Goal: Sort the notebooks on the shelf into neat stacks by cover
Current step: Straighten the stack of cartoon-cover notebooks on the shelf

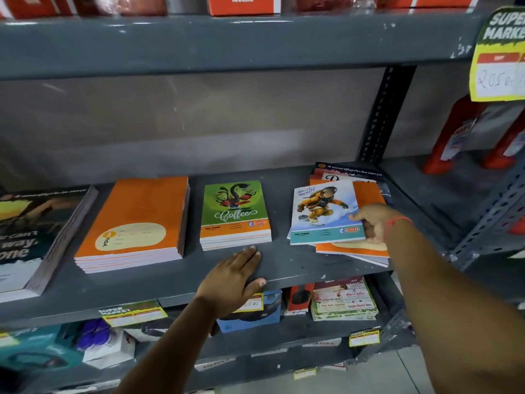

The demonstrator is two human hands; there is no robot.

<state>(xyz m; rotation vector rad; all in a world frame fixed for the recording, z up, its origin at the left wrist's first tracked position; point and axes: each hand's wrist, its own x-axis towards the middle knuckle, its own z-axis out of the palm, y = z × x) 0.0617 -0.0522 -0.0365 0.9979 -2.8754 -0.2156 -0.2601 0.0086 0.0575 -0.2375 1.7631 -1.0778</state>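
Observation:
On the grey shelf (289, 260) lie a stack of dark photo-cover notebooks (34, 237) at the far left, a neat orange stack (136, 223), and a small green "Coffee" stack (235, 214). At the right sits an untidy pile (355, 245) with a snowboarder-cover notebook (321, 214) on top. My right hand (372, 223) grips that notebook's right edge, thumb on the cover. My left hand (235, 277) rests flat on the shelf's front edge, just below the Coffee stack, holding nothing.
A shelf above carries red boxes (244, 4). A yellow price sign (497, 58) hangs at the top right. Red plastic stools (460, 135) stand beyond the slotted upright (383, 115). The shelf below holds boxes and a stack of printed pads (343, 302).

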